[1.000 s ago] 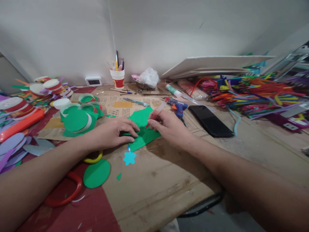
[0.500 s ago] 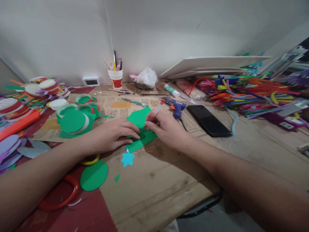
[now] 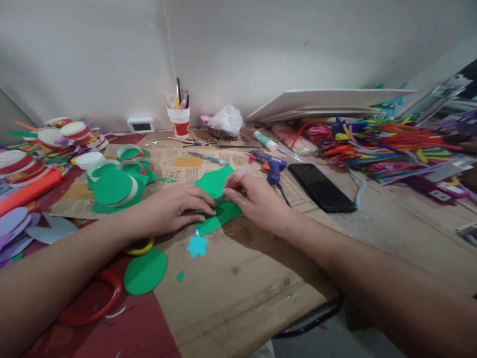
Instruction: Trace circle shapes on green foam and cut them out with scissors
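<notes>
A piece of green craft paper (image 3: 216, 184) lies on the cardboard-covered table. My left hand (image 3: 182, 206) rests flat on its left part, fingers stretched out and holding nothing. Pinched in my right hand (image 3: 255, 199) is a pen with a red cap end (image 3: 245, 169), its tip down at the green paper. Just below the paper are a blue flower cutout (image 3: 197, 245) and a small green triangle scrap (image 3: 181, 275). A green paper disc (image 3: 146, 271) lies nearer to me, beside scissors with a yellow handle (image 3: 140, 247), partly hidden by my left arm.
Paper cups with green discs (image 3: 114, 189) stand at the left. A red handle loop (image 3: 93, 303) lies at front left. Toward the right are a blue glue gun (image 3: 275, 170), a black phone (image 3: 322, 188) and bundled pipe cleaners (image 3: 391, 144). A cup of pens (image 3: 179, 122) stands by the wall.
</notes>
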A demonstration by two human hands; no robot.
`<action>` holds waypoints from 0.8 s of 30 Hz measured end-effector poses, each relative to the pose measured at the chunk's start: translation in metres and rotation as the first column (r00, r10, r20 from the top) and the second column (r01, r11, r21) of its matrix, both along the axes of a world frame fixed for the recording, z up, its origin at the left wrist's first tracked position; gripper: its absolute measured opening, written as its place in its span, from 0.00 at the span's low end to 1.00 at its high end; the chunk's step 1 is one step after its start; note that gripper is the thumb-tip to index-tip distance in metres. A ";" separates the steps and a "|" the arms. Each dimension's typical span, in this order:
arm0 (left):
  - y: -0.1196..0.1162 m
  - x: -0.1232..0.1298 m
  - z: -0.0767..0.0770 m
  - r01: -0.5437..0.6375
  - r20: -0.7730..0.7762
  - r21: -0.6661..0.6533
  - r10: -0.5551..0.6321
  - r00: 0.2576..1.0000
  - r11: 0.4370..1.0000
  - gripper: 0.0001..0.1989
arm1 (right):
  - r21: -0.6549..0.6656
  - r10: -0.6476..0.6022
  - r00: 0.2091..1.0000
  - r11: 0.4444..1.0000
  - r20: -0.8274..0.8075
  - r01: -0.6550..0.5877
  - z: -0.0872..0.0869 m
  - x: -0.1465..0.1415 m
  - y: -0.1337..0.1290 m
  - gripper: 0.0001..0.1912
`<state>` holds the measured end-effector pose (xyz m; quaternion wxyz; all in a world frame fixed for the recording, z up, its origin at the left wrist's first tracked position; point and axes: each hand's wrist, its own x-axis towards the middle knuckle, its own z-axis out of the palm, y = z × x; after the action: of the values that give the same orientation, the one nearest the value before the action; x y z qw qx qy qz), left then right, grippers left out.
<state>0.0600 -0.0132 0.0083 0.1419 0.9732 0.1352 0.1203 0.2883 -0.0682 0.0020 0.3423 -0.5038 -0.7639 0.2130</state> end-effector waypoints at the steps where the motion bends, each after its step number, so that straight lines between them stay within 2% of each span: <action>1: 0.000 0.000 0.000 0.000 0.001 -0.001 0.000 1.000 1.000 0.11 | 0.000 -0.001 1.000 1.000 0.001 0.001 0.000 0.000 0.000 0.06; 12: 0.000 0.001 0.000 0.000 0.012 0.000 0.000 1.000 1.000 0.11 | 0.016 -0.005 1.000 1.000 -0.021 0.005 0.001 0.000 -0.001 0.05; 16: -0.001 0.001 0.003 -0.017 -0.016 -0.014 0.017 1.000 1.000 0.11 | 0.111 -0.034 0.968 0.992 -0.249 0.063 0.007 -0.001 -0.007 0.06; 19: -0.002 0.001 0.004 -0.027 -0.038 -0.012 0.026 0.999 1.000 0.11 | 0.102 -0.043 0.913 0.991 -0.406 0.092 0.009 -0.002 -0.009 0.07; 21: -0.003 0.001 0.005 -0.033 -0.037 -0.004 0.033 0.999 0.999 0.11 | 0.071 -0.060 0.923 0.993 -0.381 0.094 0.008 -0.001 -0.007 0.06; 24: -0.004 0.000 0.005 -0.048 -0.046 0.014 0.048 0.998 0.999 0.12 | 0.034 -0.076 0.967 0.996 -0.242 0.087 0.006 -0.002 -0.004 0.05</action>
<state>0.0602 -0.0171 0.0137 0.1297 0.9730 0.1611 0.1022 0.2867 -0.0725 0.0078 0.4519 -0.4975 -0.7000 0.2413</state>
